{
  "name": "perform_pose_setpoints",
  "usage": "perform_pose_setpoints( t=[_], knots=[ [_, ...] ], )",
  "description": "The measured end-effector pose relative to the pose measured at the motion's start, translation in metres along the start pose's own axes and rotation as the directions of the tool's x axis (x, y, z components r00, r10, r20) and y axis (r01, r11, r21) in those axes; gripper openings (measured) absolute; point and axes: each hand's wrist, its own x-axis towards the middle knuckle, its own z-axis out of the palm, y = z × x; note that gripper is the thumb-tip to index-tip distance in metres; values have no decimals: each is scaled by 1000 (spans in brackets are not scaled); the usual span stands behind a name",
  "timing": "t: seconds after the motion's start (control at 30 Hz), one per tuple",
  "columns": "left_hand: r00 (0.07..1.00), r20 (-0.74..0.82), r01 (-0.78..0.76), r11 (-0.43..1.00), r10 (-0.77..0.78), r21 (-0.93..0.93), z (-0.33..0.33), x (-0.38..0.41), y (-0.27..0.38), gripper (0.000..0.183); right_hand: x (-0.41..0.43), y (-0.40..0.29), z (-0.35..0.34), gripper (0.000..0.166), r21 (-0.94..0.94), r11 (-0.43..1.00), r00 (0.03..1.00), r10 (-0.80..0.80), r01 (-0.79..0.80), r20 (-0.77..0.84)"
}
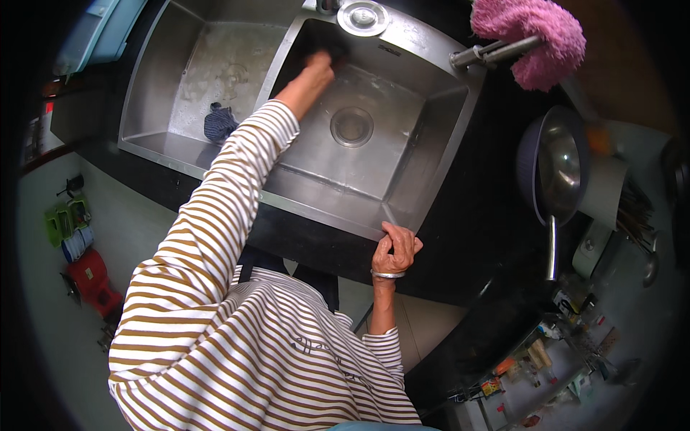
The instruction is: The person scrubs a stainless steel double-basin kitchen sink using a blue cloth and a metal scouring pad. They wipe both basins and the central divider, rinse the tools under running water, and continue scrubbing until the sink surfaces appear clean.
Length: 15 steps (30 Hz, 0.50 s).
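Note:
A stainless-steel double-bowl sink [447, 143] is set into a black counter. My left hand [321, 63] reaches into the far left corner of the right bowl. It is blurred, and a dark patch surrounds its fingers; whether it holds anything is unclear. My right hand [396, 250], with a silver bangle [388, 275] at the wrist, rests at the sink's front right corner. Its fingers are loosely curled against the rim, with a gap beside the thumb. A round drain [351, 127] sits in the right bowl's floor. A crumpled dark striped cloth [219, 123] lies in the left bowl.
A metal strainer lid [363, 18] sits on the back ledge. Pink fluffy cloth [539, 43] hangs over the faucet [496, 53]. To the right are a purple basin [528, 161] and a metal pan [560, 159] whose handle points toward me. Blue plastic containers [102, 35] stand at the far left.

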Motion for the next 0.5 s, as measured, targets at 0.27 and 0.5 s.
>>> perform_pose_setpoints(
  t=[0.27, 0.5],
  knots=[
    [833, 533, -407, 816, 147, 411, 48, -143, -18, 19, 2, -6, -1, 27, 53, 999, 1000, -9, 9, -15],
    [780, 579, 222, 970, -238, 100, 21, -74, 15, 9, 0, 1, -3, 26, 15, 1000, 999, -16, 16, -34]
  ],
)
